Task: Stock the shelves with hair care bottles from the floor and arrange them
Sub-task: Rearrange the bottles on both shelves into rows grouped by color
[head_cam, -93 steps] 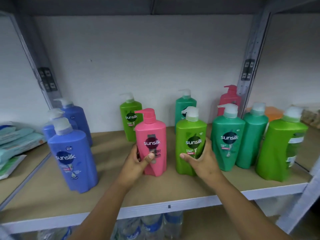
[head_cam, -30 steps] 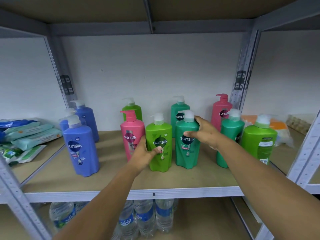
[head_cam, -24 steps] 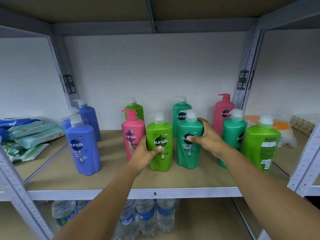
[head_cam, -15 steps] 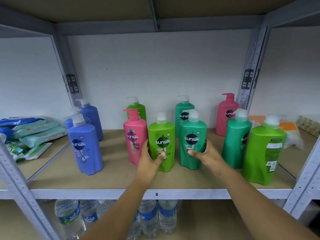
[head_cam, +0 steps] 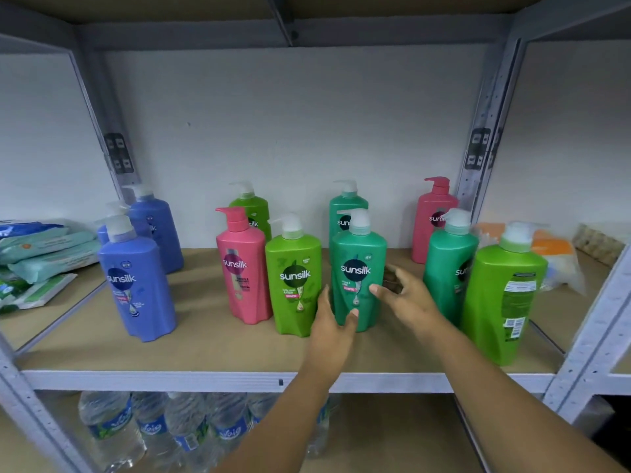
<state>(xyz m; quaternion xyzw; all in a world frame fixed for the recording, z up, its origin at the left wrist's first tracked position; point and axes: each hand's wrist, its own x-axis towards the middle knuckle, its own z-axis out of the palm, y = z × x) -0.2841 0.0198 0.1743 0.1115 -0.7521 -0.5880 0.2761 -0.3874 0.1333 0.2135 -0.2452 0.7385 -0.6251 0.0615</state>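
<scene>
On the brown wooden shelf [head_cam: 211,349], a teal plastic pump bottle [head_cam: 358,268] is standing upright in the front row, just beside a light green plastic pump bottle [head_cam: 293,278]. Both hands are reaching to the teal one. The left hand [head_cam: 329,331] is touching its lower front with the thumb, grip loose and partly open. The right hand [head_cam: 406,298] is sitting at its right side, fingers spread wide, not squeezing.
</scene>
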